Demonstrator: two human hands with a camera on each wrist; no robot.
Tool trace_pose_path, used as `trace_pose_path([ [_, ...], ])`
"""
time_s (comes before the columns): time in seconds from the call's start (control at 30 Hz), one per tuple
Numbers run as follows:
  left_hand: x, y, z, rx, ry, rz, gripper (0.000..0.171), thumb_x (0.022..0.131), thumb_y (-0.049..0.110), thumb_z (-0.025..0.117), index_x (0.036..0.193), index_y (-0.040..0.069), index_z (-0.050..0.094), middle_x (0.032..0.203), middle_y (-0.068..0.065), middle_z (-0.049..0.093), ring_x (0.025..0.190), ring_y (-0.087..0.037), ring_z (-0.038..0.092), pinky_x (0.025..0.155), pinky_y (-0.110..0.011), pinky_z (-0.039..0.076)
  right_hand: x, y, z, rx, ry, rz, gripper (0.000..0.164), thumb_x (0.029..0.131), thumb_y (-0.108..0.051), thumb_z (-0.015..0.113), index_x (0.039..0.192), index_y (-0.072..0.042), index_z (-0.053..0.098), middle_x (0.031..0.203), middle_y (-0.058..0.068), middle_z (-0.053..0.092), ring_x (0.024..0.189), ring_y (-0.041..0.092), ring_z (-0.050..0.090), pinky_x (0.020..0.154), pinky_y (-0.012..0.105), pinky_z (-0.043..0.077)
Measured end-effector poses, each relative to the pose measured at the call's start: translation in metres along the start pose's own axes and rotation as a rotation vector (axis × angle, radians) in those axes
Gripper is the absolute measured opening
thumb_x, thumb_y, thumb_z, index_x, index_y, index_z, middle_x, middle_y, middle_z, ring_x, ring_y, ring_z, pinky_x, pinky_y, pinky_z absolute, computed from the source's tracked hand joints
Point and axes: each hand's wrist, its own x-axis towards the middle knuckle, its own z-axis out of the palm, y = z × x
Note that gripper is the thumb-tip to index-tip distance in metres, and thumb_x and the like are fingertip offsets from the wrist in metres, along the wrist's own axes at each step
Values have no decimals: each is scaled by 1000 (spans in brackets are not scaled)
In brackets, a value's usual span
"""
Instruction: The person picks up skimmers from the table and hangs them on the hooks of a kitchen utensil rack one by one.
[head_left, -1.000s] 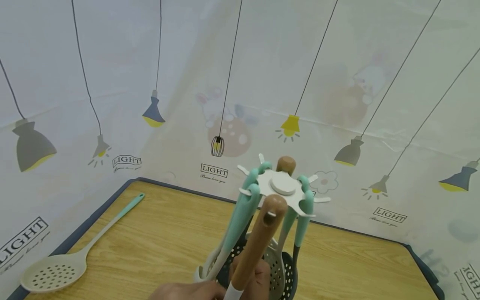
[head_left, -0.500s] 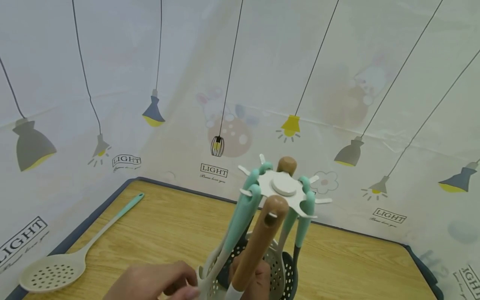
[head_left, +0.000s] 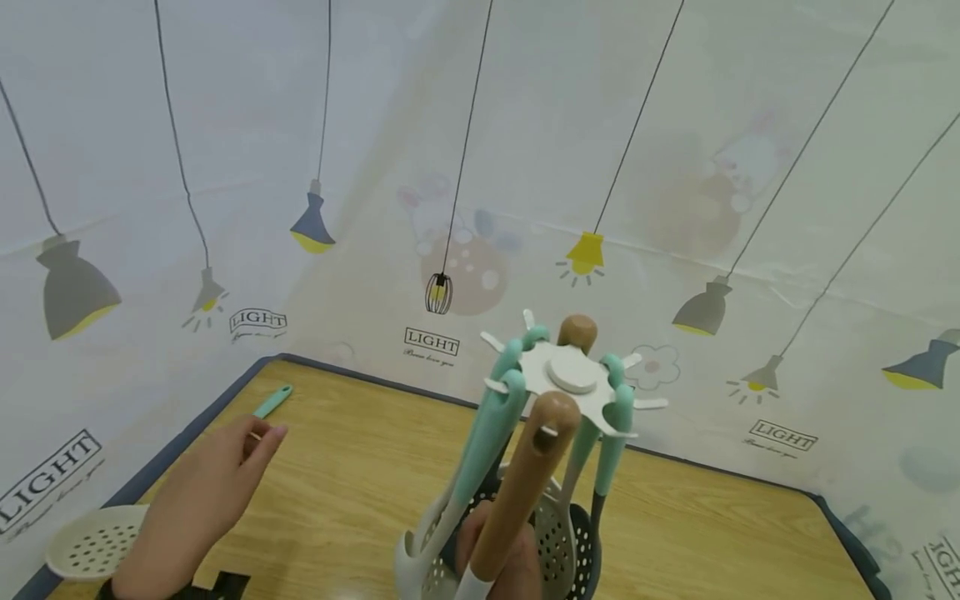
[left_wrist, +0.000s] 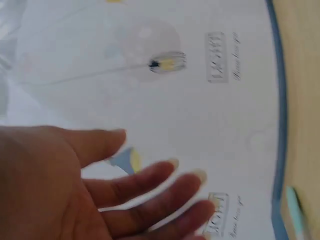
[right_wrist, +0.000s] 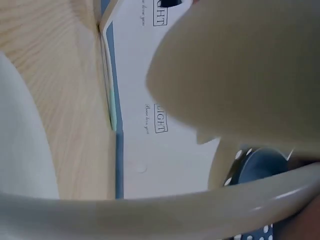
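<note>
A white rotating utensil rack stands at the centre of the head view, hung with several kitchen tools with mint green or brown handles. Partly hidden behind the nearest brown handle, my right hand curls in among the tools and grips the rack's middle. On the left lies a cream skimmer with a perforated head and a mint handle. My left hand hovers over the skimmer's handle, fingers loosely bent around nothing. In the left wrist view the handle's mint end shows beyond the fingers.
The wood-patterned table has a dark blue edge along the back and left. Behind it hangs a pale wall covering printed with lamps. Pale tool surfaces fill much of the right wrist view.
My left hand has left the lower tools on the rack and moved left and up, now covering the middle of the skimmer. My right hand and the rack stay in place.
</note>
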Motion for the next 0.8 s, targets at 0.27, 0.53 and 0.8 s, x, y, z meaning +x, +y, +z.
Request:
trace_pose_path([
  [0.27, 17, -38, 12, 132, -74, -47, 57, 107, 39, 48, 128, -14, 56, 115, -33, 62, 101, -46, 60, 79, -52, 52, -5, 6, -8, 20, -102, 73, 67, 111, -45, 25, 87, 16, 39, 67, 11, 46, 58, 20, 42, 47, 37, 35],
  [0.53, 25, -62, 24, 192, -147, -141, 67, 106, 38, 49, 136, -21, 42, 126, -47, 45, 115, -62, 47, 97, -68, 44, -1, 18, -19, 59, -250, 9, 71, 111, -46, 24, 84, 17, 41, 69, 27, 39, 58, 23, 42, 44, 40, 35],
  [0.8, 33, -78, 39, 213, -132, -177, 54, 104, 23, 54, 122, -27, 45, 108, -45, 51, 103, -61, 53, 88, -65, 48, -4, 18, -24, 139, -237, 163, 71, 109, -45, 33, 88, 23, 37, 83, -11, 66, 77, -1, 57, 63, 20, 47],
])
